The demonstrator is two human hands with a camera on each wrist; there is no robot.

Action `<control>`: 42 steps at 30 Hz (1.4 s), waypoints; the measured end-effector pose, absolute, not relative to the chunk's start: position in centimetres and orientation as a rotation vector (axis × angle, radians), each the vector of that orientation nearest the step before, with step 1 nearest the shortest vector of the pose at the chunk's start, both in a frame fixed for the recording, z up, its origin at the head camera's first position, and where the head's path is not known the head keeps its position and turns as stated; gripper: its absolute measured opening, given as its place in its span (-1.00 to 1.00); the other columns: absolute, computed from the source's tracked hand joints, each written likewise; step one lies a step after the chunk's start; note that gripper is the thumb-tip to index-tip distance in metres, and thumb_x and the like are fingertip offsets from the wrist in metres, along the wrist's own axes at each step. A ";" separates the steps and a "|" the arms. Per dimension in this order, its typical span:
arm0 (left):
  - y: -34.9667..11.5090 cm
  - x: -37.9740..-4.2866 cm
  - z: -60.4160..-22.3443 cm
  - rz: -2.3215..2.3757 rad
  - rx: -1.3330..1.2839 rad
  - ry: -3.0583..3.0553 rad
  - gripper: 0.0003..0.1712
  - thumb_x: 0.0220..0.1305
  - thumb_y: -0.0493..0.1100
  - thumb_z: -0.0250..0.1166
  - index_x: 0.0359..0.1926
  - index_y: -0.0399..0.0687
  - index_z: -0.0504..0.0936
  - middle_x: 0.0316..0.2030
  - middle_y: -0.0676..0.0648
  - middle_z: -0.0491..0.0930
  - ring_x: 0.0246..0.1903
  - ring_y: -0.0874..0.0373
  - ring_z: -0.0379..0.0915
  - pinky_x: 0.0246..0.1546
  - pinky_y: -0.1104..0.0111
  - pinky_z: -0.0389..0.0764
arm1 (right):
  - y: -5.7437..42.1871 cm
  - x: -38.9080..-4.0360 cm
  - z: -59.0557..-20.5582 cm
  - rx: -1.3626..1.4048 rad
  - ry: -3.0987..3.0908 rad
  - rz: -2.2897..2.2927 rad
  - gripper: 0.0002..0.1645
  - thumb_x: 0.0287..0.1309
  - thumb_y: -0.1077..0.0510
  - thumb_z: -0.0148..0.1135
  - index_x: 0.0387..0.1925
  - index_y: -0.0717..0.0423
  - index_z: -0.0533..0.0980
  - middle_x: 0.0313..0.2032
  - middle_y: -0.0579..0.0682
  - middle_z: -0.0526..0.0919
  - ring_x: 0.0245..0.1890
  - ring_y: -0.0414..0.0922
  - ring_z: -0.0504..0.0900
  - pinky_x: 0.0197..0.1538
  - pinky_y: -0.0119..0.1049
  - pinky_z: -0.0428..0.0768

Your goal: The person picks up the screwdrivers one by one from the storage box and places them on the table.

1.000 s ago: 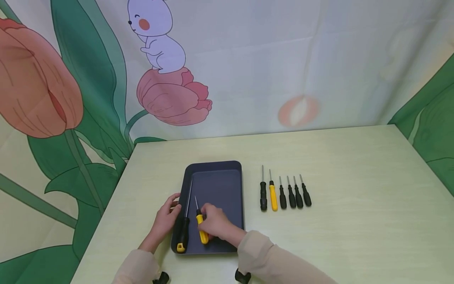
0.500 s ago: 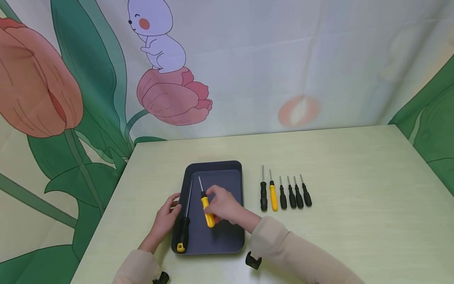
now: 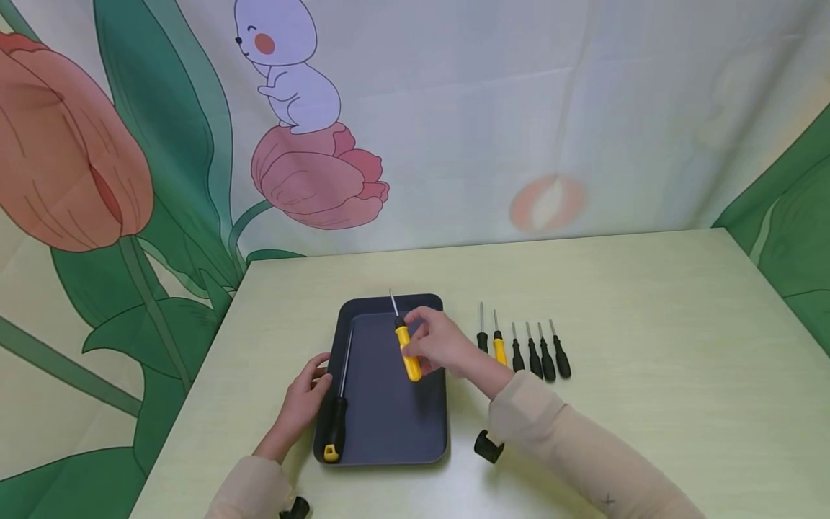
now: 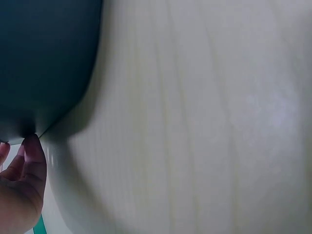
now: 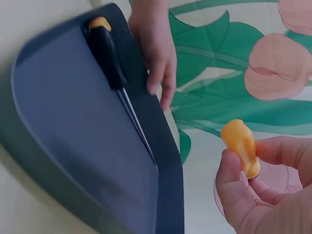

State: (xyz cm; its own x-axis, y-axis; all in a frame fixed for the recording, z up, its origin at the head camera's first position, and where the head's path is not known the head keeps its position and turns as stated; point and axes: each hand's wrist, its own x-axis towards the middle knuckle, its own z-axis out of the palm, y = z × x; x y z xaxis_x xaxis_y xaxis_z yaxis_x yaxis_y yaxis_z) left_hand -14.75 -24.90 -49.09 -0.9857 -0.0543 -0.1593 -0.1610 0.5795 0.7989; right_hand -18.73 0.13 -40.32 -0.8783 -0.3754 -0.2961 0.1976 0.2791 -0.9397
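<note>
My right hand (image 3: 441, 342) pinches a screwdriver by its yellow handle (image 3: 408, 352), thumb on one side and fingers on the other. Its slim metal shaft points away, over the far end of a dark blue rectangular tray (image 3: 395, 432). In the right wrist view the yellow handle (image 5: 241, 146) shows end-on between the thumb and fingers. A longer screwdriver (image 3: 337, 422), black with a yellow butt, lies inside the tray along its left wall. At the tray's left outer side my left hand (image 3: 301, 400) touches the wall with thumb and fingertips, seen also as the hand (image 4: 22, 190) in the left wrist view.
Right of the tray several screwdrivers stand in a row, shafts pointing away: a longer black one (image 3: 482, 340), a yellow one (image 3: 499, 349), then smaller black ones (image 3: 547, 364). My right forearm hides some handle ends. A printed curtain (image 3: 454, 144) hangs behind the pale table (image 3: 648, 346).
My right hand has lifted the yellow screwdriver off the tray floor and carried it away from me and to the right. The left hand, the tray and the black-handled screwdriver in it stay put.
</note>
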 end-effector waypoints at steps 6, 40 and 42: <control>-24.9 -14.7 -49.0 1.377 -0.184 2.683 -0.53 0.30 -0.20 -0.11 0.24 -0.06 0.18 0.08 -0.33 0.35 0.02 -0.17 0.34 0.01 0.04 0.36 | 2.1 -19.6 -39.6 -0.119 2.087 -1.668 -0.47 -0.05 0.35 0.18 0.02 0.13 0.29 -0.41 0.10 0.46 -0.54 -0.06 0.55 -0.48 -0.24 0.59; -24.9 -14.7 -48.9 1.382 -0.190 2.671 -0.53 0.31 -0.18 -0.10 0.24 -0.04 0.17 0.09 -0.32 0.34 0.02 -0.16 0.34 0.01 0.04 0.35 | 13.5 -21.8 -42.2 0.088 2.210 -1.651 -0.37 0.06 0.31 0.07 0.18 0.20 0.11 -0.23 0.15 0.40 -0.50 -0.12 0.50 -0.40 -0.32 0.58; -24.9 -14.6 -48.9 1.381 -0.190 2.671 -0.53 0.31 -0.18 -0.10 0.24 -0.04 0.17 0.09 -0.32 0.34 0.02 -0.16 0.34 0.01 0.04 0.35 | 14.1 -21.9 -42.5 0.106 2.216 -1.648 -0.37 0.06 0.31 0.07 0.18 0.20 0.11 -0.23 0.14 0.40 -0.50 -0.11 0.49 -0.40 -0.32 0.58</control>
